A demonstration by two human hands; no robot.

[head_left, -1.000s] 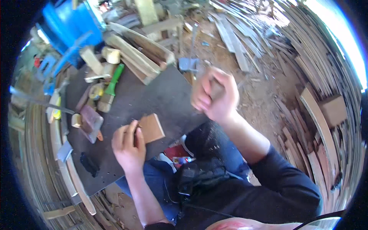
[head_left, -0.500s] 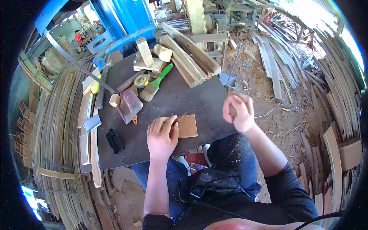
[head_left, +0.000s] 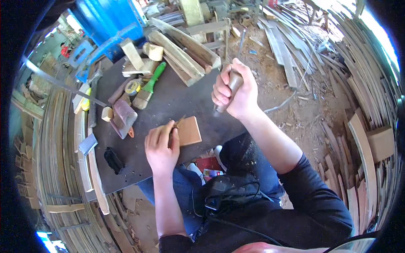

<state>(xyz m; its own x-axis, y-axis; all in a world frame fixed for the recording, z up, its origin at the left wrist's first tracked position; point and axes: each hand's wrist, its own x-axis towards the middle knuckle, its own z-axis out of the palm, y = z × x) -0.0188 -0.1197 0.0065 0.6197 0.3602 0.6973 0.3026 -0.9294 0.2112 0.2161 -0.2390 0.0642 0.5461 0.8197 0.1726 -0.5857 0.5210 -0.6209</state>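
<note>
My left hand point(head_left: 161, 147) rests at the left edge of a small flat wooden board point(head_left: 190, 131) near the front of the dark table. Its thumb and fingers are pinched round a thin brown pointed piece point(head_left: 180, 121) over the board's upper left corner; what it is exactly is too small to tell. To the right, my right hand point(head_left: 236, 90) is raised in a fist, off the table. It grips a brown cylindrical tool handle point(head_left: 235, 80), tilted, its lower end out below the little finger. The tool's kind cannot be made out.
Across the dark tabletop point(head_left: 168, 103) lie a green-handled brush point(head_left: 151, 86), a tape roll point(head_left: 133, 87), a purplish curved piece point(head_left: 125, 113), a black object point(head_left: 113, 160) and wood blocks point(head_left: 131, 54). Long timbers point(head_left: 177, 55) lie at the back. A saw blade point(head_left: 63, 84) stretches in from the left.
My right hand has moved left and up, turning so the handle in its fist shows. My left hand stays at the board. The whole view has shifted, moving the table leftward in it.
</note>
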